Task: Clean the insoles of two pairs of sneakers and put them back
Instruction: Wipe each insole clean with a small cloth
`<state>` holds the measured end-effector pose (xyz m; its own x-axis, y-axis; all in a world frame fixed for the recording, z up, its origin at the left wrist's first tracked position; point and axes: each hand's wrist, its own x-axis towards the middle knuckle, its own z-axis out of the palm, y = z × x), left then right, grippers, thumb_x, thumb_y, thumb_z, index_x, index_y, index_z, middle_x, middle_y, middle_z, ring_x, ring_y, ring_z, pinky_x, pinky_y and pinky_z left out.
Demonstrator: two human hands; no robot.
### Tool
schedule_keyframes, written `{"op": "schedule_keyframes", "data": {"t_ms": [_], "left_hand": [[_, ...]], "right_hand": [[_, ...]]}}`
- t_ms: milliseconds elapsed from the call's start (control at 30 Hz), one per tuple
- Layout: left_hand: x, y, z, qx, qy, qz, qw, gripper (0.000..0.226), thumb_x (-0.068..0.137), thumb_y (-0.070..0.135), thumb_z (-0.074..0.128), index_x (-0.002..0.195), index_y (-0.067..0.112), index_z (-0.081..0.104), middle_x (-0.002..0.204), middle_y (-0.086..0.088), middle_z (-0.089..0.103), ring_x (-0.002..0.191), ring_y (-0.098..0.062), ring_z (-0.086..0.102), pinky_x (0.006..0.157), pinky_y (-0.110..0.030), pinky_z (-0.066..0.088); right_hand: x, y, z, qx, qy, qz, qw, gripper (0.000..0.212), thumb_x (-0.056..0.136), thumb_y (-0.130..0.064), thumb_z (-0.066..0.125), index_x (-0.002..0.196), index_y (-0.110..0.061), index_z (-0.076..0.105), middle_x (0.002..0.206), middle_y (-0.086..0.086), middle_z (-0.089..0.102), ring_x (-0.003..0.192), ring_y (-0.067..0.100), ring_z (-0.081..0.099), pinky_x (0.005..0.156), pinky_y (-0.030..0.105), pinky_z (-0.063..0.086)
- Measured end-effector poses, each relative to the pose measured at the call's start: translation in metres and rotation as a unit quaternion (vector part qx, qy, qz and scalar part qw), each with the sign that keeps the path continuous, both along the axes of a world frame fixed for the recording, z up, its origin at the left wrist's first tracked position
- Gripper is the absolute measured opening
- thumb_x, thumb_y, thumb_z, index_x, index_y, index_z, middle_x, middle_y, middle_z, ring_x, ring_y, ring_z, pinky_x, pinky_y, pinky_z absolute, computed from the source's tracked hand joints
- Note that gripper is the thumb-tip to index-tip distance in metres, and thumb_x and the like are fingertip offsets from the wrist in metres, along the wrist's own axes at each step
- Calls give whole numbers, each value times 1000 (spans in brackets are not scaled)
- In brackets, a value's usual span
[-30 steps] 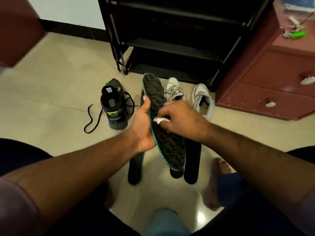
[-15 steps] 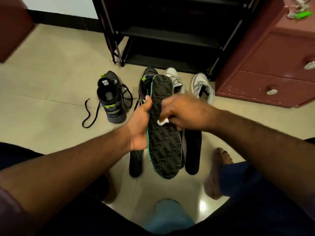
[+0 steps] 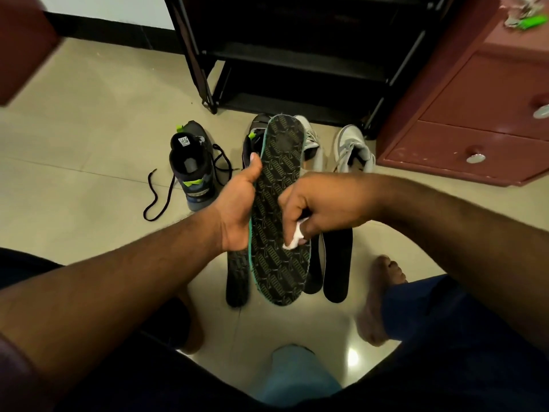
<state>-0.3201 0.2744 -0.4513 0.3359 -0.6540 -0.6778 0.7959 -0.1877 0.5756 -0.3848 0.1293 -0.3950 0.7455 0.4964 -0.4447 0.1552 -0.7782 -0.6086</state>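
- The left hand is holding a patterned insole up over the floor, its grip closed around the left edge, with the thumb lying along that edge and pointing toward the toe end.
- The insole is standing nearly lengthwise away from the person, toe end far, heel end near; its dark printed face is turned up and a teal rim is showing along its left edge.
- The right hand is curling its fingers around a small white wipe, its grip tight on it, and is pressing the wipe against the insole's right side, toward the heel half.
- Three more dark insoles are lying on the tiled floor beneath the held one: one to the left, one to the right, and a third mostly hidden between them.
- A black sneaker with green accents is standing on the floor to the left, its lace trailing loose; its mate is partly hidden behind the held insole.
- Two grey-white sneakers are sitting just in front of a black shoe rack, one largely covered by the insole's toe.
- A reddish drawer cabinet is standing on the right.
- A bare foot is resting on the floor near the rightmost insole.
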Motion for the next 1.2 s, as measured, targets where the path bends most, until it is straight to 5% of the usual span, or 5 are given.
{"op": "schedule_keyframes", "data": {"t_ms": [133,300,467,633,1200], "left_hand": [[-3,-3,1,-3,-8,-19,1000,68,94,72,19,118,29,64,121,-12,69,110,-36,65,93,-47,50],[0,-4,0,-5,11,-32,999,82,90,77,20,127,20,65,123,-18,66,106,-32,66,91,-42,50],[-6,-6,-6,4,1,-30,1000,73,94,71,17,133,24,57,126,-15,65,108,-35,66,89,-45,50],[-1,-6,-4,-8,32,-13,999,79,92,74,25,102,15,77,100,-14,72,86,-27,70,80,-37,52],[-10,-2,-5,-141,102,-36,984,96,76,90,13,140,29,50,134,-21,58,117,-45,58,96,-61,47]], "right_hand": [[13,-19,-5,-148,-211,-43,965,19,85,-14,64,99,-25,73,85,-13,52,88,3,55,75,26,47],[-1,1,3,-25,-3,28,999,17,83,-10,70,94,-21,75,78,-20,56,77,-9,55,68,6,39],[13,-26,-7,-169,-193,-58,965,21,86,-16,62,100,-28,72,85,-15,49,93,6,56,73,22,40],[-9,14,-5,-33,-199,64,977,23,77,-8,72,95,-23,75,84,-11,57,83,7,56,71,24,42],[9,-25,-23,-116,-390,-5,914,25,70,-1,71,91,-14,73,85,3,65,81,24,61,73,36,47]]}}
